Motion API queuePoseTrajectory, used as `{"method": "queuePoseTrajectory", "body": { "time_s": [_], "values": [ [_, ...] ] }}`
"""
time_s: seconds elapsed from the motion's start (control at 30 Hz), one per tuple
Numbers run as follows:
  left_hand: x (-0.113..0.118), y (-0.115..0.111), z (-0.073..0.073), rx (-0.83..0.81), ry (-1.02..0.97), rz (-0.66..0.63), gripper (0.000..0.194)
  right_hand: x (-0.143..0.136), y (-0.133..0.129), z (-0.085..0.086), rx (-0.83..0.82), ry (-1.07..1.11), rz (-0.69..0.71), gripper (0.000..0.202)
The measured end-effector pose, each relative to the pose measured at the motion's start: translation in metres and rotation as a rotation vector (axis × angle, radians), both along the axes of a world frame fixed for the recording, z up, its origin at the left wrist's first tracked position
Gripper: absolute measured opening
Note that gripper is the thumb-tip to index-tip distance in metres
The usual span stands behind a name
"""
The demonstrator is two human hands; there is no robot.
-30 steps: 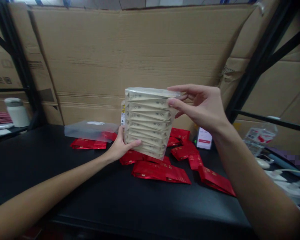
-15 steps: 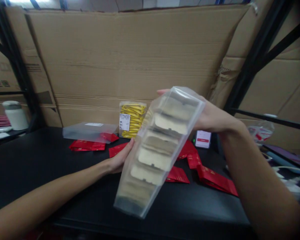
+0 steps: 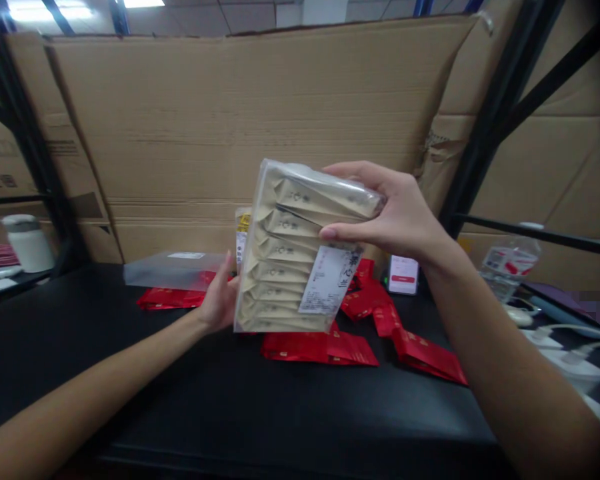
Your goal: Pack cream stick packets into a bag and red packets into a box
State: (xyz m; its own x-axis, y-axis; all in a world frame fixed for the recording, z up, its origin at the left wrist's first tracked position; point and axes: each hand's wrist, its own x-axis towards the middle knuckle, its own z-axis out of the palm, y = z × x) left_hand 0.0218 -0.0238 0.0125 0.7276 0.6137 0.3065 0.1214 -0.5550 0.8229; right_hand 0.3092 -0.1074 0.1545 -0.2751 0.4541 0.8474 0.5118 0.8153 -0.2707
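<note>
Box [image 3: 275, 267] clamped in right hand [image 3: 395, 217], left hand [image 3: 219, 301] alongside (partly hidden, grip unclear)

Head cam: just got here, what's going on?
A person's right hand holds a clear pack of cream sachets up above the black table, its white label facing the camera. The left hand is at the pack's left edge; its fingertips are hidden. Red packets and a translucent container lie on the table.

The case [image 3: 280, 267] is between my left hand [image 3: 221, 301] and my right hand [image 3: 393, 217], before a cardboard panel [image 3: 240, 107]. Below it, pouches [image 3: 320, 348] lie on the counter [image 3: 280, 413]; a container [image 3: 153, 272] sits left, a phone [image 3: 403, 273] right.
</note>
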Motion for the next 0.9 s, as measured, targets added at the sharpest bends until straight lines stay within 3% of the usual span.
{"method": "queuePoseTrajectory", "body": {
  "time_s": [0.07,0.13,0.27,0.4,0.5,0.6,0.9],
  "values": [
    [-0.004,0.003,0.006,-0.064,-0.12,-0.04,0.105,0.001,0.005,-0.003,0.038,0.012,-0.065,0.066],
    [-0.005,0.003,0.011,0.0,-0.155,-0.014,0.101,0.0,0.009,-0.006,0.09,0.024,-0.093,0.062],
    [-0.002,0.003,0.015,0.345,-0.098,0.316,0.082,-0.005,0.006,-0.006,0.143,-0.023,-0.073,0.065],
    [-0.01,0.022,0.007,0.489,-0.113,0.507,0.06,-0.009,-0.007,-0.002,0.056,-0.216,0.001,0.062],
    [-0.021,0.04,-0.001,0.516,-0.058,0.547,0.048,-0.01,-0.006,-0.005,-0.018,-0.298,0.123,0.057],
    [-0.027,0.049,-0.007,0.544,0.038,0.509,0.043,-0.012,0.007,-0.013,-0.015,-0.358,0.183,0.05],
    [-0.034,0.068,-0.026,0.56,0.06,0.525,0.045,-0.012,0.047,-0.035,-0.024,-0.367,0.123,0.02]
  ]
}}
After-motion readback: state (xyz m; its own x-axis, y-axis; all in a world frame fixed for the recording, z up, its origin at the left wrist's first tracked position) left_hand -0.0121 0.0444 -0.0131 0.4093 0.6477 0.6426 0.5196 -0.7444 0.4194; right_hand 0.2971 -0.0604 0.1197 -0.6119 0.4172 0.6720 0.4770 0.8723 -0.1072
